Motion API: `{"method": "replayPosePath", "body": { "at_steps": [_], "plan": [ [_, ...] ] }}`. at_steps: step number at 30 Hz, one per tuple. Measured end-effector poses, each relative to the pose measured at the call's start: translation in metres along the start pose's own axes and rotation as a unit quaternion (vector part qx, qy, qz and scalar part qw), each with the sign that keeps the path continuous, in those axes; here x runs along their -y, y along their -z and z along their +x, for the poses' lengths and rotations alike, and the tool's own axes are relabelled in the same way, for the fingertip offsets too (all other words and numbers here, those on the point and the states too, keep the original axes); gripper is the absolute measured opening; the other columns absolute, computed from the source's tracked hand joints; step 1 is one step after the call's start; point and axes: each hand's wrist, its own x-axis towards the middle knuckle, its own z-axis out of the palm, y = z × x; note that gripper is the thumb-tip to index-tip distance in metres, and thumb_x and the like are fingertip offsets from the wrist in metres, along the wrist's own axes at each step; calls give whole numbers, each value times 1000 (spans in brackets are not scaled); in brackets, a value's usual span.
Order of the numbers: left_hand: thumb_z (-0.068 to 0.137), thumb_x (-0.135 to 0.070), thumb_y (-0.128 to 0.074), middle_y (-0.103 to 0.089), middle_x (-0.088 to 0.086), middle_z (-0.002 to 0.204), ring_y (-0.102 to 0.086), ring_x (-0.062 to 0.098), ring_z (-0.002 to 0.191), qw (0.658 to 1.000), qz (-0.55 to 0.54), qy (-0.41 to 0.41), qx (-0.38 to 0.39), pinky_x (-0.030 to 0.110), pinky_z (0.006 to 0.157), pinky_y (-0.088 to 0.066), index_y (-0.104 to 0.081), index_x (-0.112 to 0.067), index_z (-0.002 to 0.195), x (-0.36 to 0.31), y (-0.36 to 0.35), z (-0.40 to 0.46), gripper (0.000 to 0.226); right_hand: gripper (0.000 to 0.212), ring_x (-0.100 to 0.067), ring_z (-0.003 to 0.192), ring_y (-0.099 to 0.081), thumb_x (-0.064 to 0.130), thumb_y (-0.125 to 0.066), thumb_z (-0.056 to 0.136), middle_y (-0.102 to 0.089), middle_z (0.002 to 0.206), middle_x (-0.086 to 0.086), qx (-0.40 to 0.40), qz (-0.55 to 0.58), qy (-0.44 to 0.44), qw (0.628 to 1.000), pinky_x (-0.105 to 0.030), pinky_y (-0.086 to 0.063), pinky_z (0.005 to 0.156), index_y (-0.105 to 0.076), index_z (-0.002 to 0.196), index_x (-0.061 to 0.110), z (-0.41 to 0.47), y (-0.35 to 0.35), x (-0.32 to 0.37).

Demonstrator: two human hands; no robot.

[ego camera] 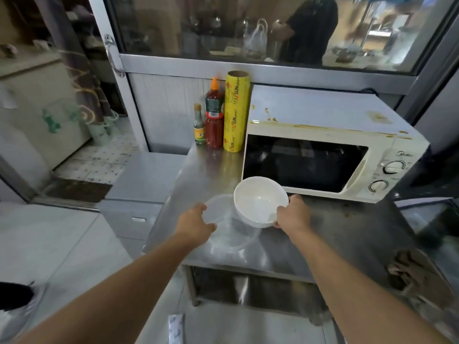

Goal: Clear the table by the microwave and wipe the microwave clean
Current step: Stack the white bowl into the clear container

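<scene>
A white microwave [323,125] with brown stains on its top stands at the back right of the steel table [310,244]. Its door is closed. My right hand [291,213] grips the rim of a white bowl [259,201], tilted and lifted just in front of the microwave. My left hand [196,223] holds the edge of a clear plastic container [232,234] that sits on the table, partly under the bowl. A brown rag [414,271] lies at the table's right front corner.
A yellow roll of cling film [235,111], a red sauce bottle [214,115] and a small green-labelled bottle [199,126] stand together at the table's back left. Behind the glass window a person [310,28] works. A lower steel cabinet [139,194] adjoins the table's left.
</scene>
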Motion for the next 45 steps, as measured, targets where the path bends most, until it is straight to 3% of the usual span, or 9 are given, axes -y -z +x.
{"method": "replayPosePath", "body": {
  "at_steps": [4, 17, 22, 26, 28, 31, 36, 39, 45],
  "plan": [
    [84, -21, -68, -55, 8, 129, -55, 23, 112, 1000, -10, 5, 0, 24, 82, -41, -46, -13, 132, 16, 1, 12, 54, 26, -42, 96, -61, 1, -50, 81, -58, 112, -22, 5, -43, 23, 999, -51, -54, 80, -50, 106, -1, -2, -29, 12],
    [86, -21, -63, -56, 9, 130, -53, 23, 118, 996, -34, 71, 47, 26, 96, -41, -49, -12, 132, 48, -14, 53, 49, 46, -37, 110, -57, 1, -53, 85, -58, 120, -19, 11, -243, 36, 969, -39, -48, 84, -39, 129, 0, 3, -86, 13],
    [84, -14, -65, -70, 9, 92, -68, 18, 73, 990, -95, 81, 63, 23, 64, -54, -61, -10, 112, 49, -17, 59, 28, 45, -38, 111, -56, -2, -52, 85, -58, 121, -20, 20, -285, 40, 957, -41, -48, 85, -38, 127, 1, 0, -91, 12],
    [86, -7, -62, -63, 1, 66, -70, 20, 64, 988, -114, 79, 65, 33, 72, -60, -57, -15, 88, 45, -17, 59, 9, 43, -38, 113, -55, -3, -52, 85, -56, 122, -20, 22, -301, 31, 953, -42, -48, 86, -39, 126, 1, -3, -93, 9],
    [88, -4, -57, -60, 0, 59, -67, 16, 54, 989, -112, 76, 61, 33, 69, -60, -50, -20, 77, 44, -17, 59, 21, 39, -38, 114, -55, -3, -51, 86, -56, 123, -20, 24, -309, 29, 950, -42, -47, 88, -43, 124, 0, -4, -92, 9],
    [89, 1, -53, -59, -3, 44, -62, 11, 40, 987, -121, 84, 68, 32, 63, -60, -47, -18, 83, 41, -17, 59, 21, 36, -36, 112, -56, 0, -53, 85, -58, 122, -18, 31, -319, 42, 946, -39, -48, 84, -49, 121, 1, -8, -88, 11],
    [91, -1, -53, -58, 4, 63, -55, 5, 30, 983, -138, 94, 71, 26, 53, -56, -48, -10, 101, 36, -16, 52, 15, 43, -28, 121, -44, 7, -57, 83, -47, 128, -10, -16, -332, 74, 940, -37, -47, 86, -48, 124, 9, -6, -76, 8],
    [91, -2, -54, -58, 6, 69, -56, 6, 30, 980, -150, 108, 69, 21, 42, -52, -48, -9, 103, 34, -16, 48, 15, 46, -31, 122, -44, 14, -58, 84, -45, 131, -14, 35, -297, 24, 954, -37, -45, 91, -42, 127, 8, 3, -69, -2],
    [91, -5, -57, -55, 6, 76, -59, 10, 37, 981, -149, 110, 55, 18, 40, -51, -47, -11, 104, 30, -14, 40, 17, 31, -34, 107, -57, 9, -50, 89, -58, 121, -18, 75, -219, 15, 973, -27, -41, 70, -53, 118, -1, 2, -63, -10]
  ]
}}
